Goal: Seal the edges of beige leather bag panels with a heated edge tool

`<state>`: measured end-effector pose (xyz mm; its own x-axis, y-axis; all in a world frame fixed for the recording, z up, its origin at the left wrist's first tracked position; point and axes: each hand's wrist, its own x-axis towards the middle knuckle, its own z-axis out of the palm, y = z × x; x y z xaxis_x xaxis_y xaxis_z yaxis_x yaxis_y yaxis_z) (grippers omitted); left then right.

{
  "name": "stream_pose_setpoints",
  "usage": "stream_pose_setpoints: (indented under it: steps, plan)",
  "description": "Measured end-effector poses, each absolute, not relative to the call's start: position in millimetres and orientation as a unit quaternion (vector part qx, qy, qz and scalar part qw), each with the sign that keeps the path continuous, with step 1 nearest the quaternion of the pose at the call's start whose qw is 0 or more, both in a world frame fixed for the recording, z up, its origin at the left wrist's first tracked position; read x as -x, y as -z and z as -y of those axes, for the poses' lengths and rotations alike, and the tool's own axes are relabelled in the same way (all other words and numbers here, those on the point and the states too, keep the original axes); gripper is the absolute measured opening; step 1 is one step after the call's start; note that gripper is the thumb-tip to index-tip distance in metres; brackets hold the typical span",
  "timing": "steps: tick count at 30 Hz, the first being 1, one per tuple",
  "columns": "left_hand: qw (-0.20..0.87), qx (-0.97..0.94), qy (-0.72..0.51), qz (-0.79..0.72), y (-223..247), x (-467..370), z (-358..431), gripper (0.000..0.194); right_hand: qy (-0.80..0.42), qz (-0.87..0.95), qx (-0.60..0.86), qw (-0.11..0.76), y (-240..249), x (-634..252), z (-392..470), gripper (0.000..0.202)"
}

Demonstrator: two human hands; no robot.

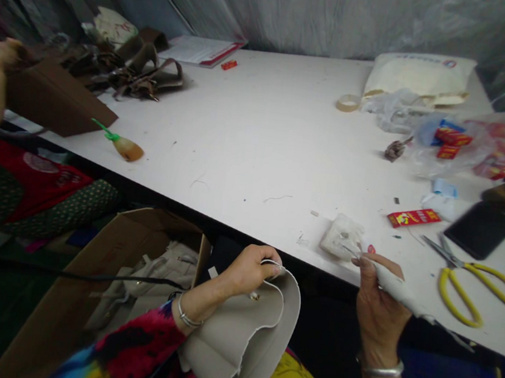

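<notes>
Beige leather piece (253,330) draped over lap, left hand (249,269) pinching its curled edge, right hand (376,302) gripping a matching strip (399,287) taut at table (259,134) edge, yellow scissors (475,284) just beyond it.

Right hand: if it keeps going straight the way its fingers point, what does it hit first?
The right hand points up and slightly left over the table edge. First in line looks like the small crumpled clear plastic packet, just beyond the fingertips. Depth is uncertain from this one view.
</notes>
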<state>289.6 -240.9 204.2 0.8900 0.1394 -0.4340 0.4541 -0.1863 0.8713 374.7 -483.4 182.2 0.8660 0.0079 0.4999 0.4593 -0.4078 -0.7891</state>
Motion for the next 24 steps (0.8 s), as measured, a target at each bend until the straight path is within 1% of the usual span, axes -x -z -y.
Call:
stream_pose_setpoints:
  steps: [7,12,16,18,21,23,24]
  plan:
    - [0.657,-0.712,0.121,-0.217,-205.2,-289.0,229.7,0.009,0.213,0.151,0.828,0.497,-184.7,-382.0,479.8,0.028]
    - [0.663,-0.708,0.117,-0.212,-205.8,-285.8,225.1,0.01,0.225,0.184,0.846,0.447,-185.5,-383.7,483.9,0.026]
    - [0.677,-0.703,0.111,-0.19,-203.2,-282.6,223.5,0.012,0.21,0.227,0.864,0.397,-183.1,-383.8,493.6,0.024]
    - [0.678,-0.705,0.105,-0.178,-202.2,-281.9,222.9,0.011,0.207,0.217,0.87,0.391,-185.6,-380.8,496.4,0.025]
    - [0.67,-0.716,0.106,-0.164,-201.4,-281.5,222.2,0.01,0.222,0.158,0.864,0.424,-195.2,-368.4,490.8,0.025]
    - [0.668,-0.717,0.113,-0.162,-201.3,-281.5,221.7,0.01,0.207,0.111,0.838,0.493,-202.7,-355.6,479.9,0.027]
    - [0.669,-0.716,0.118,-0.163,-201.6,-281.5,221.5,0.01,0.178,0.086,0.817,0.541,-205.5,-348.8,473.2,0.027]
